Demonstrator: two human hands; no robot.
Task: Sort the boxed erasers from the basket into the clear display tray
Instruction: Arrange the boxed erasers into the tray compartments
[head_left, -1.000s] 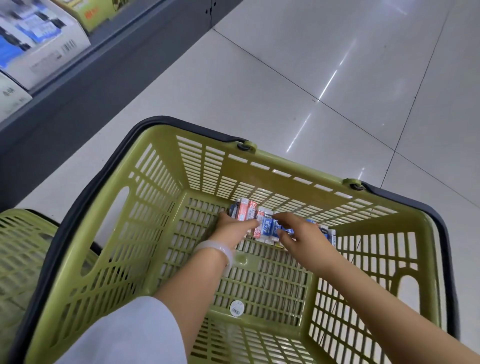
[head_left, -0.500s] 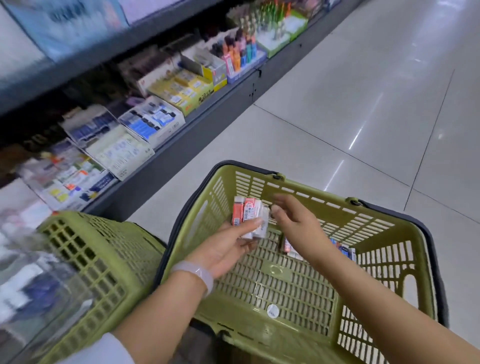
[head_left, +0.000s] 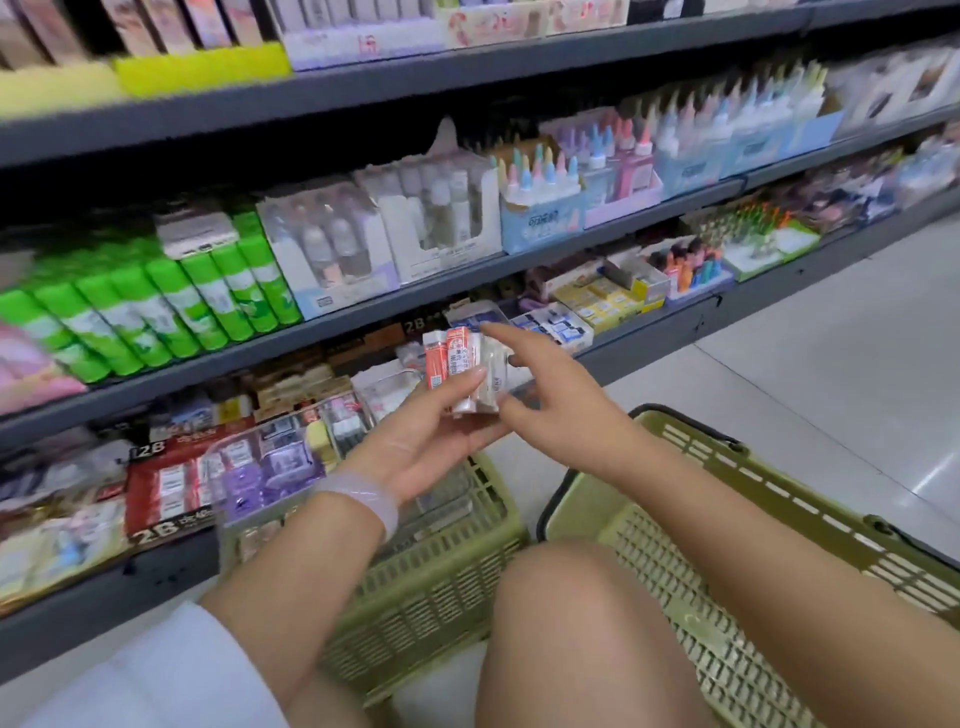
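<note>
Boxed erasers (head_left: 462, 371): small bundle of boxes, red-and-white ones leftmost, stood upright in the left palm, long axes pointing up toward the shelves.
Left hand (head_left: 434, 441): palm up, fingers and thumb curled round the bundle from below and from the front.
Right hand (head_left: 545, 387): fingers loosely spread and holding nothing, index tip above the bundle's top right corner, thumb just beside its lower right edge.
Clear display tray (head_left: 384, 387): likely the clear container on the lowest shelf, behind and slightly left of the bundle; blurred, so not certain.
Direction of coming move: forward and a little left, away from the body, toward the front edge of the lowest shelf.
Nearer hand: left, already carrying the load; right free to pick single boxes off the bundle.
Basket (head_left: 779, 525): on the floor below the right forearm, well apart from the bundle; contents not visible.
</note>
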